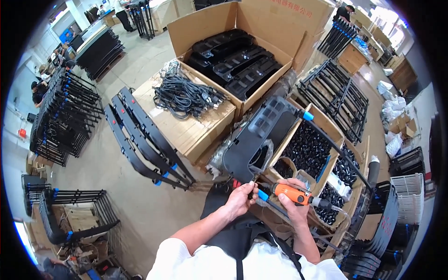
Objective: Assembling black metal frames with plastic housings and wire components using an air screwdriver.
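1. Biggest thing first: the open cardboard carton (pixel 280 28) up top holds stacked black moulded plastic panels (pixel 235 60). I'd judge it the store of parts for the work in hand, and it is well filled.
2. Landmark from here on: the long black plastic panel (pixel 259 137) propped on edge in front of the person, just below that carton. This is the piece being worked, its lower end down at the hands. I read it as mid-job, fastening under way rather than finished.
3. Left of the panel, leaning on the floor, are several black metal frame rails (pixel 144 137) with blue end caps. I can't tell whether they are done or waiting.
4. Up and left of the panel, a tangle of black cables (pixel 186 95) lies on a flat cardboard box.
5. Right of the panel, compartmented boxes are full of small black plastic fittings (pixel 308 149); plenty of stock remains.
6. Crossing the panel's lower end, a thin black tube with a blue cap (pixel 263 196) runs between the hands.
7. Right of the panel's lower end, the right hand (pixel 295 205) is wrapped around an orange pneumatic screwdriver (pixel 291 192), held near level with its tip pointing toward the panel's bottom corner and its hose trailing away right.
8. At the panel's bottom corner, the left hand (pixel 240 198) is curled closed, pinching the tube's end just under the panel, wrist bent upward, forearm rising from the lower edge.
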Demonstrator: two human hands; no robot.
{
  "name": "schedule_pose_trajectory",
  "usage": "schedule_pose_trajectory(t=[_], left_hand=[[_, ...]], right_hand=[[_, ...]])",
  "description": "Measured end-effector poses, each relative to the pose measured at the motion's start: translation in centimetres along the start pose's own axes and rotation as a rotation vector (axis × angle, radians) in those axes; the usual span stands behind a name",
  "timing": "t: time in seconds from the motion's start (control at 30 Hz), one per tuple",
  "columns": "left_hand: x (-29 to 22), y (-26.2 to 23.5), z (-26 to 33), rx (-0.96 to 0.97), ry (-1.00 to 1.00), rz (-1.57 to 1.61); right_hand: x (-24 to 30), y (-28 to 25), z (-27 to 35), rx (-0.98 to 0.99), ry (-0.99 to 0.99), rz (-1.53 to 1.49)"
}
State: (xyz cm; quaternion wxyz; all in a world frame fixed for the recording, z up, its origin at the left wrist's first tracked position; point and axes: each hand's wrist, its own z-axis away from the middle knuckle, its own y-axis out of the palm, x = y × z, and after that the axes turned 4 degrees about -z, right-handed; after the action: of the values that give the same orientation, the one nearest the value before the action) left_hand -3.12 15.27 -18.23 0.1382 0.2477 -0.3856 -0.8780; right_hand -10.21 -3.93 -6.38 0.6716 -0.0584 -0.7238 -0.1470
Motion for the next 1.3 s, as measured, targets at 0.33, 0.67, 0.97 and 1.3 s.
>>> schedule_pose_trajectory(t=[0.33, 0.67, 0.97, 1.3], left_hand=[[0.3, -0.7, 0.7, 0.001, -0.073, 0.051], [-2.2, -1.5, 1.5, 0.134, -0.245, 0.057], [-3.1, -2.8, 2.4, 0.049, -0.298, -0.083], [-6.0, -4.5, 2.4, -0.001, -0.108, -0.429]], right_hand=[[-0.4, 0.0, 2.7, 0.07, 0.021, 0.06], [-0.6, 2.2, 2.5, 0.029, 0.012, 0.174], [-2.0, 4.6, 1.5, -0.058, 0.071, 0.165], [-3.0, 5.7, 0.3, -0.039, 0.139, 0.286]])
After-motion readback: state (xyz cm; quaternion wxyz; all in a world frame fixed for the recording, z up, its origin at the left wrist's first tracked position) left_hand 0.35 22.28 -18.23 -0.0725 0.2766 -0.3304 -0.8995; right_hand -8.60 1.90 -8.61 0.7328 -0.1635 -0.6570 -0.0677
